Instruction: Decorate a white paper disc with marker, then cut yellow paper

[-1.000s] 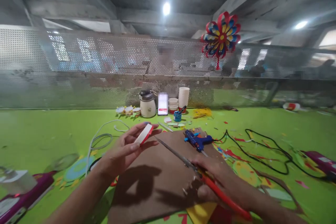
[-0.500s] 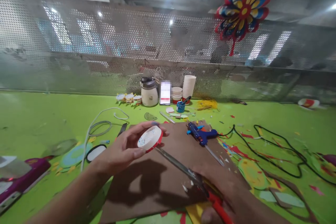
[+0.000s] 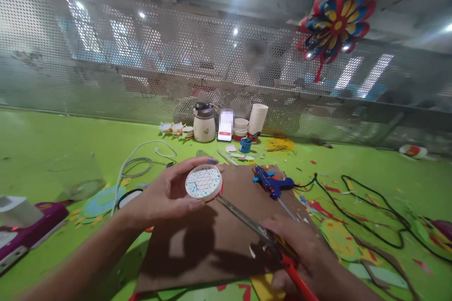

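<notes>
Between the thumb and fingers of my left hand [image 3: 165, 188] is the cut-off bottom of a paper cup [image 3: 204, 182], a shallow white disc with a red side. Its face, turned toward me, carries blue dots and dark drawn lines. My right hand [image 3: 300, 249] is closed around red-handled scissors [image 3: 247, 220], whose blades point up and left with the tip close to the disc's lower right rim. Under both hands lies a brown cardboard sheet [image 3: 183, 263], with white scraps near the scissors.
A blue glue gun [image 3: 273, 182] rests on the cardboard's right side, its black cord [image 3: 370, 197] trailing right. Behind stand a white jug [image 3: 204, 127], a phone [image 3: 225, 127] and stacked paper cups [image 3: 257, 120]. A purple power strip [image 3: 38, 225] sits left; paper scraps lie at right.
The left hand has tilted the cup bottom, so its patterned face now shows more fully toward me. The scissors stay beside its rim, and the camera view has shifted slightly.
</notes>
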`<state>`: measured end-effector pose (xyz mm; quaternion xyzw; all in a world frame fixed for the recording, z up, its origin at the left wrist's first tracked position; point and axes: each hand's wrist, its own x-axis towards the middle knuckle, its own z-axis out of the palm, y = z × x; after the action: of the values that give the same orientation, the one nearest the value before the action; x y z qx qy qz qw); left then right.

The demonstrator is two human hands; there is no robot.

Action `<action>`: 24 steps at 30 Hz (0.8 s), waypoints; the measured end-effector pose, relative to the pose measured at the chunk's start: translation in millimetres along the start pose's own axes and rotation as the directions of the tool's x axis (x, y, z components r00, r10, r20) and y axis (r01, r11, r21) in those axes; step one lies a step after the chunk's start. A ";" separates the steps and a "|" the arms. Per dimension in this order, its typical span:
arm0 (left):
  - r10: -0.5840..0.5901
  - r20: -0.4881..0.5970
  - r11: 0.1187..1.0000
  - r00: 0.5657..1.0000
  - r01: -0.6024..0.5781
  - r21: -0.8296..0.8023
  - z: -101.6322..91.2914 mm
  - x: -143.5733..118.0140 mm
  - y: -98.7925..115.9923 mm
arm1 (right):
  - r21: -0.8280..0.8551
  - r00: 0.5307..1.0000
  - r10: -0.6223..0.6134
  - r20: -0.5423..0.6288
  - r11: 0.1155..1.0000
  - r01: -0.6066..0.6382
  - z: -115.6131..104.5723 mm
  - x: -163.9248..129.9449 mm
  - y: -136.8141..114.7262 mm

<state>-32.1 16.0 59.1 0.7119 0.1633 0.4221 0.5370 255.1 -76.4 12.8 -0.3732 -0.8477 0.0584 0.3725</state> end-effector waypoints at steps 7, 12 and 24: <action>0.014 0.042 1.000 0.999 -0.013 -0.023 2.9 -0.1 3.7 | -0.002 0.998 -0.041 -0.041 0.999 0.041 0.4 1.0 -0.4; 0.010 0.059 1.000 0.998 -0.009 -0.022 2.8 2.0 4.2 | 0.007 1.000 -0.016 -0.010 1.000 0.016 -0.8 -2.1 0.7; 0.067 0.084 0.998 0.994 -0.067 -0.004 5.2 3.8 6.1 | 0.096 1.000 -0.024 0.017 0.995 0.022 4.4 -8.9 6.2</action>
<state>-27.2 13.1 65.9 0.7339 0.1166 0.4096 0.5292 259.7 -77.2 2.1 -0.3447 -0.8515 0.0980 0.3827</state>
